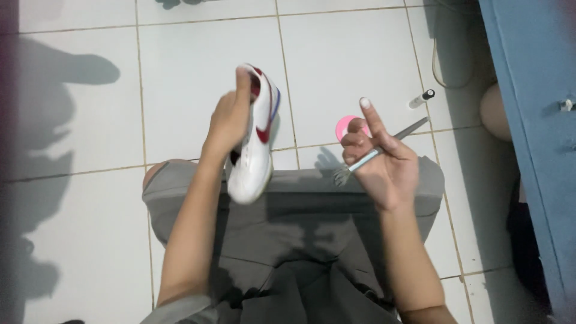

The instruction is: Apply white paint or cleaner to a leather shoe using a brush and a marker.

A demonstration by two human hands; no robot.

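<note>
My left hand (230, 117) is gripping a white sneaker (255, 144) at the centre of the frame, fingers wrapped over its upper and thumb hidden behind it; the shoe is hanging toe-down above my lap, with a red curved mark on its side and a blue-and-red strip at the heel. Its far side and sole are turning away from view. My right hand (384, 162) is sitting right of centre, palm up, with the lower fingers curling around a small brush (360, 165) and the index finger pointing straight upward. The brush has a pale blue handle; its bristle head is pointing toward the shoe but staying apart from it, and the handle's rear end is hard to separate from a grey streak on the floor behind it. A pink round object (345, 126) is lying on the white tiled floor (192, 66) just behind my right fingers, partly covered by them. A small white tube with a dark cap (421, 98) is lying in the upper right. A blue cabinet (534, 120) is being cut off by the right edge, and a pale rounded object (495, 111) is tucking partly under it. My grey shorts (300, 240) are filling the lower middle. Open tile is stretching across the upper left, crossed by shadows.
</note>
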